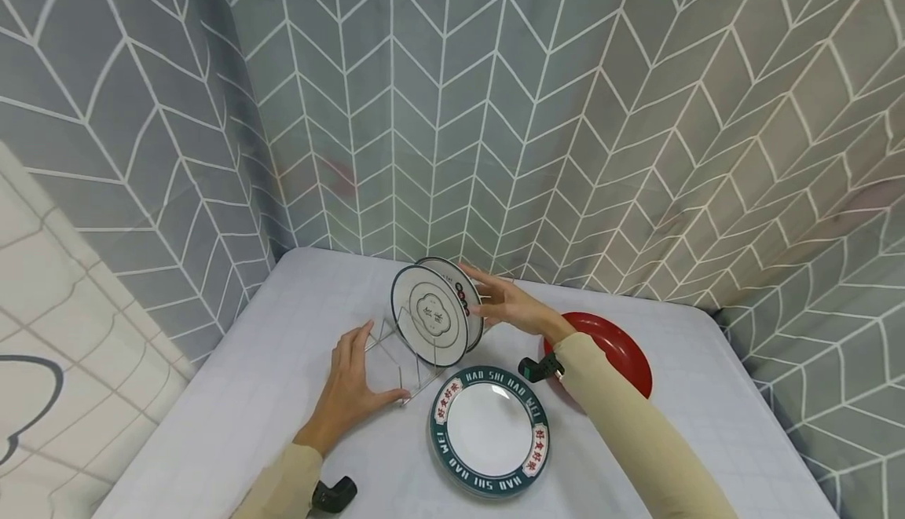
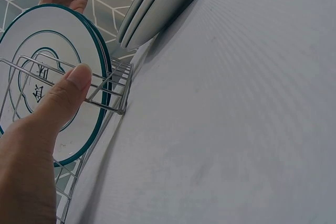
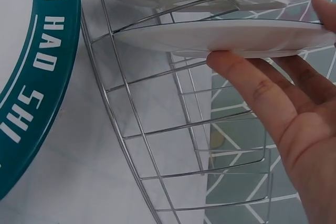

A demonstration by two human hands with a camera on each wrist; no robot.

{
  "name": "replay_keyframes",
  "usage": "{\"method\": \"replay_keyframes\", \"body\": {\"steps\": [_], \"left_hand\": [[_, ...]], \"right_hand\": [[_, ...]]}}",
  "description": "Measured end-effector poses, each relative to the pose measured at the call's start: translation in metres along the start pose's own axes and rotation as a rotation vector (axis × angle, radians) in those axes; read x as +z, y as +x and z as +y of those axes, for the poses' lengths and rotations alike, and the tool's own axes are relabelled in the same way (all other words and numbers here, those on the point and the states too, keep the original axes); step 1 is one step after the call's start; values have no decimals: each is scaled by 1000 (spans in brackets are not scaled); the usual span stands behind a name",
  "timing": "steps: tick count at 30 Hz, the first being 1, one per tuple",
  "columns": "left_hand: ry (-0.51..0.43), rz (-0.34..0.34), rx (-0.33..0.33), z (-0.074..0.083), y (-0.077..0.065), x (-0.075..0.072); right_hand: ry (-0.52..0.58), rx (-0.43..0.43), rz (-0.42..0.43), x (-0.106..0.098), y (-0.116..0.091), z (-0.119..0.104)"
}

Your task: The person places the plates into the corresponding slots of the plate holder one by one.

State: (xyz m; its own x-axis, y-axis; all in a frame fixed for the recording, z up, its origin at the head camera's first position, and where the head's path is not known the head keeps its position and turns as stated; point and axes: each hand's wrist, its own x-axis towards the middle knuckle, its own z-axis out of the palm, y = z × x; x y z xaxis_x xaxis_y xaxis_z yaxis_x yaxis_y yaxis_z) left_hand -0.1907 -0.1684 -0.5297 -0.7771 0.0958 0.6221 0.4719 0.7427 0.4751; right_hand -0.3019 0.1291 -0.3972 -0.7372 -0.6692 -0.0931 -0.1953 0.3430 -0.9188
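Two white plates with dark rims stand on edge in a wire dish rack [image 2: 110,107]. The front plate [image 1: 431,323] faces left and shows a flower-shaped mark. Behind it, the rear plate [image 3: 173,36] is held at its far edge by my right hand [image 1: 516,307], thumb on one face and fingers on the other. My left hand [image 1: 351,378] grips the rack's near left end, its thumb on a wire and its fingers spread to the other side. Just in front of the rack, a green-rimmed plate [image 1: 490,429] lies flat on top of a stack.
A red plate [image 1: 615,346] lies to the right, partly under my right forearm. All this stands on a table with a white cloth [image 1: 304,291]. A grey patterned curtain [image 1: 452,111] hangs close behind the table's far edge.
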Motion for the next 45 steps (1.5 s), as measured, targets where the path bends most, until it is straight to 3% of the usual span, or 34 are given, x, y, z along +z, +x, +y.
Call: {"method": "replay_keyframes", "body": {"steps": [6, 13, 22, 28, 37, 45], "left_hand": [[-1, -1, -13, 1, -4, 2], [3, 9, -6, 1, -3, 0], [3, -3, -2, 1, -1, 1], [5, 5, 4, -1, 0, 1], [6, 27, 27, -3, 1, 1], [18, 19, 42, -1, 2, 2]], "right_hand": [[-20, -47, -1, -5, -11, -4], [-22, -127, 3, -11, -41, -1], [-86, -51, -4, 16, -103, 42], [-122, -107, 25, 32, -125, 69], [-217, 22, 92, 45, -137, 90], [-316, 114, 104, 47, -139, 90]]}}
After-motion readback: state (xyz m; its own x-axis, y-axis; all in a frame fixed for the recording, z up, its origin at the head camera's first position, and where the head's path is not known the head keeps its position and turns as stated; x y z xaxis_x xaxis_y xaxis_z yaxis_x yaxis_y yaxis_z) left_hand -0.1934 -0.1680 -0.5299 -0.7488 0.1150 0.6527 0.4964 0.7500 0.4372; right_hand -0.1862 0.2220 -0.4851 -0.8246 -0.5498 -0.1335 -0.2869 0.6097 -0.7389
